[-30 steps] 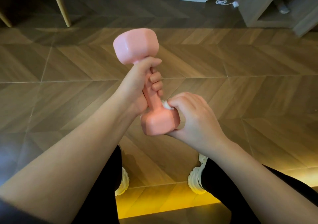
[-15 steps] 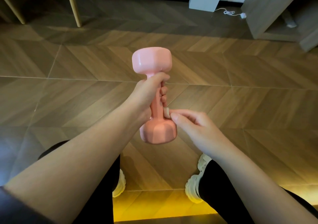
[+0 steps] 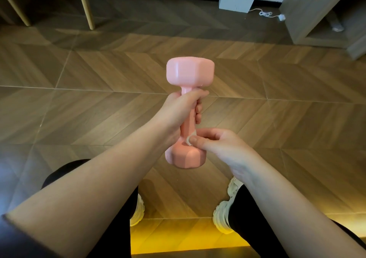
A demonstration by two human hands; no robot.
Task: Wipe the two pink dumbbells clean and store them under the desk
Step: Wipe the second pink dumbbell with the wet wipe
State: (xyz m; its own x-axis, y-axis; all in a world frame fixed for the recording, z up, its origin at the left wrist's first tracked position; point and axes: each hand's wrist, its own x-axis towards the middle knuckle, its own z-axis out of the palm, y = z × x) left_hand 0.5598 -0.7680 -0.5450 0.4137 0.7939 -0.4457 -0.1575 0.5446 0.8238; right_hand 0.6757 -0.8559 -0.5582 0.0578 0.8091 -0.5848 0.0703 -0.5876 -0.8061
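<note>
One smooth pink plastic dumbbell [image 3: 189, 112] stands upright in my left hand [image 3: 179, 112], whose fingers [image 3: 198, 111] are curled tight round the upper handle just under the top head; my forearm reaches up from the lower left. Right of that, my right hand [image 3: 219, 145] pinches a small white wipe [image 3: 190, 138] against the handle's base, just above the lower head. I'd judge it best to press firmly and work round the neck, turning the dumbbell so no side is missed.
</note>
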